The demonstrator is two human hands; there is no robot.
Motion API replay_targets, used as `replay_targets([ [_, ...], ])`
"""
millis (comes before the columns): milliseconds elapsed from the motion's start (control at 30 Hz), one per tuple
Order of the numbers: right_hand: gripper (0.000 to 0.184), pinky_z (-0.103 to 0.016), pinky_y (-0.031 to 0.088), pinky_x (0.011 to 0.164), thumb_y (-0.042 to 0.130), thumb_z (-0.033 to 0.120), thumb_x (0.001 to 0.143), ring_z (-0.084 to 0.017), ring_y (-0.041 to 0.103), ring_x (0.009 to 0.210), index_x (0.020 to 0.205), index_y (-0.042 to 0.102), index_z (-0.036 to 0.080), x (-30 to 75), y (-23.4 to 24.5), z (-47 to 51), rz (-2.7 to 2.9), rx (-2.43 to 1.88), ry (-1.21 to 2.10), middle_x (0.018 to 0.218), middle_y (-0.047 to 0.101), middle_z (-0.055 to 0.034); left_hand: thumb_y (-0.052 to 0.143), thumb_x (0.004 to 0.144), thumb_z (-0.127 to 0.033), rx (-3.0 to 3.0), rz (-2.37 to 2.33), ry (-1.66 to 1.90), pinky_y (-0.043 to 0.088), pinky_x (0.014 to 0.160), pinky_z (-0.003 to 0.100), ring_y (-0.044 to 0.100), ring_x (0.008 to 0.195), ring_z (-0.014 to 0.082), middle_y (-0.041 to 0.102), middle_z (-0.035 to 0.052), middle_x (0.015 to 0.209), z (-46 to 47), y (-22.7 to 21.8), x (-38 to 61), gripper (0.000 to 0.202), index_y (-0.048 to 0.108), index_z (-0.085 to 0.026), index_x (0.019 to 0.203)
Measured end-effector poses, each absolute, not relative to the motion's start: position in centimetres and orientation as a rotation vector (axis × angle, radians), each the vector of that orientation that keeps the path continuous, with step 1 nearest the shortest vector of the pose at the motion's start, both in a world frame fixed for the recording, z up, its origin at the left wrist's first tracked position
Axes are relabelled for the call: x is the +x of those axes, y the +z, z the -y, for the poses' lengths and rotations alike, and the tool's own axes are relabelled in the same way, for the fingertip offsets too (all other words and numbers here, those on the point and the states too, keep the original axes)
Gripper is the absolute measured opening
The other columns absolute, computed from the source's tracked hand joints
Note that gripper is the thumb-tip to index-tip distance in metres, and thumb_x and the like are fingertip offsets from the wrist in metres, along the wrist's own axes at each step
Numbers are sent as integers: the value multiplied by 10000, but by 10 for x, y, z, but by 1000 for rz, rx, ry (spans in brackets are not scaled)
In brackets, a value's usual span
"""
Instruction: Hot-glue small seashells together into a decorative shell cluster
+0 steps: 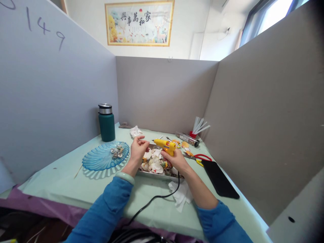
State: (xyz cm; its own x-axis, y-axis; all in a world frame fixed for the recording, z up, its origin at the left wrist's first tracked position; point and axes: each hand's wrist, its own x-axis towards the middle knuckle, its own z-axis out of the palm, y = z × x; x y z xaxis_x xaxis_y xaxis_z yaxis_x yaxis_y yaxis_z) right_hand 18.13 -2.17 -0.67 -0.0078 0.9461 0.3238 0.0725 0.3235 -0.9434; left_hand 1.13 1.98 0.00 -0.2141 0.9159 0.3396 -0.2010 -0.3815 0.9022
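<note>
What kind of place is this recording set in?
Probably a partitioned craft booth indoors: grey partition walls surround a covered table, where the right hand holds a glue gun over a tray of shells.

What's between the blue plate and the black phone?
In the head view, a metal tray of shells, with the left hand, right hand and glue gun over it.
</note>
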Motion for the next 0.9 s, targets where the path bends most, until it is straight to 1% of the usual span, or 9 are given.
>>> replay_targets([
  [67,272,-203,310,373,706,424,695,-90,428,392,682,617,167,182,-10,19,1535,-1027,885,506,555,21,669,609,-225,1206,-955,1715,429,451,213,516,414,70,580,-55,652,-19,1,12,445,458,-154,994],
  [133,285,-205,325,386,675,443,722,-91,436,404,736,620,164,183,-13,16,1596,-1041,847,529,562,20,659,612,-216,1210,-964,1722,428,449,211,515,409,70,583,-55,649,-19,1,12,437,453,-155,993],
  [233,317,-209,347,405,660,467,728,-101,464,432,766,616,155,184,-15,13,1621,-1059,815,545,567,13,646,612,-202,1206,-983,1740,422,441,209,512,401,72,587,-54,642,-20,0,13,427,450,-158,989],
  [367,342,-216,355,413,636,498,739,-117,490,459,750,616,157,185,-14,13,1615,-1088,777,551,573,1,640,607,-186,1226,-981,1763,414,430,205,502,395,73,581,-59,623,-21,-1,12,427,447,-164,987],
  [600,304,-218,358,415,630,468,750,-113,480,451,772,616,164,181,-15,14,1660,-1062,756,560,573,0,642,614,-199,1252,-1004,1765,409,425,203,500,399,74,585,-56,622,-23,-3,12,427,446,-166,992],
  [900,338,-215,361,414,628,491,750,-115,494,457,765,620,153,182,-17,12,1599,-1059,731,549,571,-1,632,611,-186,1232,-1036,1773,403,417,202,494,390,74,589,-56,629,-24,-4,11,429,442,-170,995],
])
